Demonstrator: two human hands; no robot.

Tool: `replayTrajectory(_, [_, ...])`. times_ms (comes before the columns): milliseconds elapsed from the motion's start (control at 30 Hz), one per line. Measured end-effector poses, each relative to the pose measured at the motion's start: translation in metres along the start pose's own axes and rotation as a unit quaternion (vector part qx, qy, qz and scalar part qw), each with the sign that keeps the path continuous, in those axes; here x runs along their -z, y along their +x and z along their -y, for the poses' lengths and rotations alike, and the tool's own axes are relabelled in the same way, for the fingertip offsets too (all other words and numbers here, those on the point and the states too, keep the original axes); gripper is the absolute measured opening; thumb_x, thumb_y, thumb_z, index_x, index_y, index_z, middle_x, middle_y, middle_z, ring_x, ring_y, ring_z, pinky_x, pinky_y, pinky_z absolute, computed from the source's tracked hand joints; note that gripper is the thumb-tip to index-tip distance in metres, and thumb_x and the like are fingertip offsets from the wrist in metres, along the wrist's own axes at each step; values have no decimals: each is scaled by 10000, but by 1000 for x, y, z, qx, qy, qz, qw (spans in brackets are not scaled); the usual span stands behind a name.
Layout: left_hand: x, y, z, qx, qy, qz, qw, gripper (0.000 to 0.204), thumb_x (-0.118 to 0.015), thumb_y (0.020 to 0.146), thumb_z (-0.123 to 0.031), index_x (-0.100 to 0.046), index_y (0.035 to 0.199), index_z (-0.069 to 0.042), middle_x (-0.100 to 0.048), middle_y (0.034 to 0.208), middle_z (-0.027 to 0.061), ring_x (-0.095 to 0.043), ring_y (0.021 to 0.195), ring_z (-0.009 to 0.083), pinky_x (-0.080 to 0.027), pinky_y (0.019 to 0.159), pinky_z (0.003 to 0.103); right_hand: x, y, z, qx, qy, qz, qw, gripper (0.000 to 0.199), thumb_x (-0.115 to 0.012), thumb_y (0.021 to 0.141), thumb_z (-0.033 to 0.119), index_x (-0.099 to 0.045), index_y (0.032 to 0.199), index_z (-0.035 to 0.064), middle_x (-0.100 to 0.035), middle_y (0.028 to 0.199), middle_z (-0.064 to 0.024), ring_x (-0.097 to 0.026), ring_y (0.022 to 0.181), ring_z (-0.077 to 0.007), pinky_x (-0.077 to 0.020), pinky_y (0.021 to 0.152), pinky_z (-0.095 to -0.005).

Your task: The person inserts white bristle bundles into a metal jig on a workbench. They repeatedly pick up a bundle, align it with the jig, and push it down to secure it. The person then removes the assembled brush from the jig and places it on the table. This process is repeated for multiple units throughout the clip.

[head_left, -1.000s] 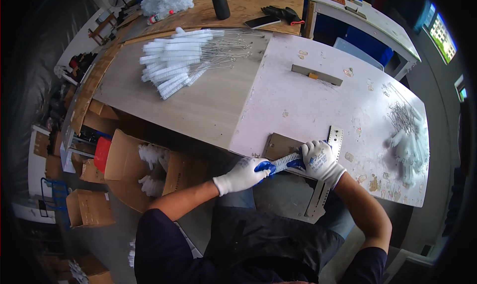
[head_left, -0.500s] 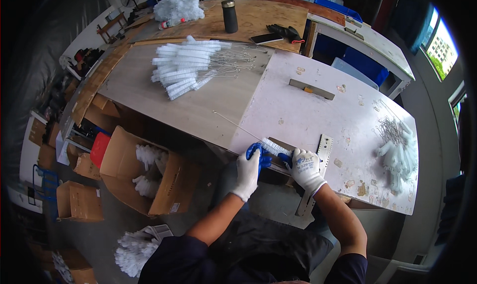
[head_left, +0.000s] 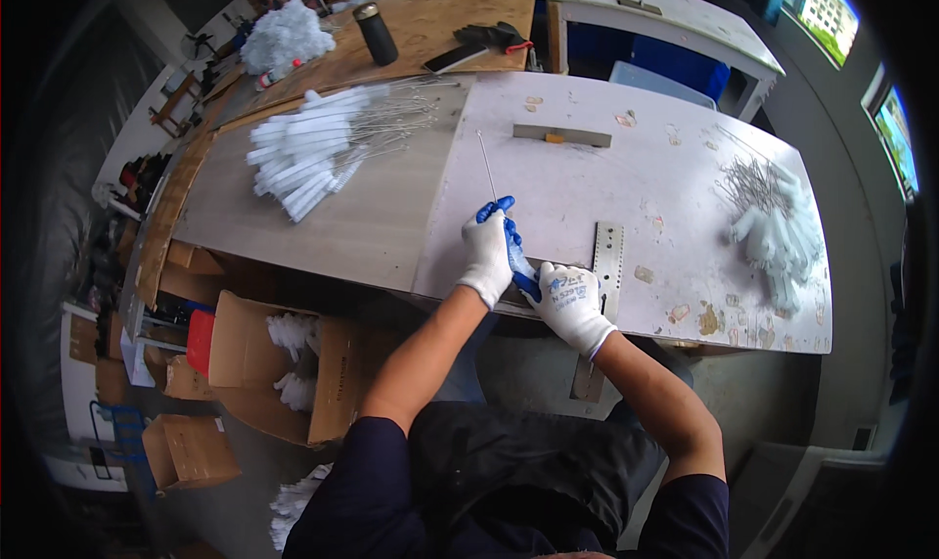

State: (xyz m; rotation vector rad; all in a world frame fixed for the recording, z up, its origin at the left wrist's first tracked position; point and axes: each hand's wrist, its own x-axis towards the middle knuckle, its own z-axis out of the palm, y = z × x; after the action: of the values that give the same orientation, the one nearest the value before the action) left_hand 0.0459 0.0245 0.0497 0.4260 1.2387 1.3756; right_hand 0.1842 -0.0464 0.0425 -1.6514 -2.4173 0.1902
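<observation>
A tube brush, its thin looped wire stem [head_left: 488,169] pointing up and away over the table, is held between my two gloved hands. My left hand [head_left: 490,247], in a white glove with blue palm and fingers, is closed around the brush near the base of the stem. Lower and to the right, my right hand [head_left: 571,301] is closed at the bristled end by the table's front edge. Most of the white bristles are hidden by the gloves. Beside the right hand, a perforated metal strip [head_left: 608,256] juts over the edge.
A pile of white brushes [head_left: 303,148] lies at left on the table, another bunch [head_left: 778,231] at right. A metal bar [head_left: 577,135] lies farther back. Behind stand a dark flask [head_left: 376,37], phone [head_left: 455,58] and dark gloves [head_left: 494,37]. An open carton [head_left: 337,373] sits lower left.
Both hands have moved up and slightly left in view. The brush's stem has swung from pointing left to pointing steeply away. The whole view has shifted and tilted.
</observation>
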Motion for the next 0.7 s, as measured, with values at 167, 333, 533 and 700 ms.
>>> replayTrajectory(167, [-50, 3, 12, -17, 190, 97, 977, 245, -527, 941, -84, -754, 1032, -95, -476, 581, -54, -388, 449, 66, -330, 419, 253, -9, -3, 2, -11, 34, -9, 999, 329, -652, 900, 399, -680, 833, 78, -725, 776, -156, -721, 721, -325, -558, 692, -435])
replayTrajectory(333, [-32, 21, 19, 9, 171, 105, 980, 232, -530, 942, -108, -736, 1033, -55, -543, 616, -13, -461, 469, 101, -396, 438, 285, -4, -2, 6, -23, 10, 3, 1000, 353, -651, 903, 429, -687, 905, 78, -740, 836, -147, -738, 762, -308, -573, 714, -421])
replayTrajectory(533, [45, 47, 14, -370, 418, -6, 829, 231, -566, 983, -138, -702, 1120, -12, -662, 764, 46, -637, 679, 137, -529, 642, 305, 2, 5, 16, -39, 11, -16, 999, 388, -597, 932, 463, -702, 909, 90, -739, 838, -155, -736, 804, -322, -571, 771, -437])
replayTrajectory(700, [60, 31, 29, -384, 477, -76, 787, 314, -591, 973, -314, -685, 1129, -58, -731, 988, 209, -705, 893, 397, -546, 795, 488, 31, 9, 8, 6, -3, 63, 998, 371, -534, 969, 398, -745, 1017, 97, -750, 878, -144, -735, 834, -320, -557, 767, -454])
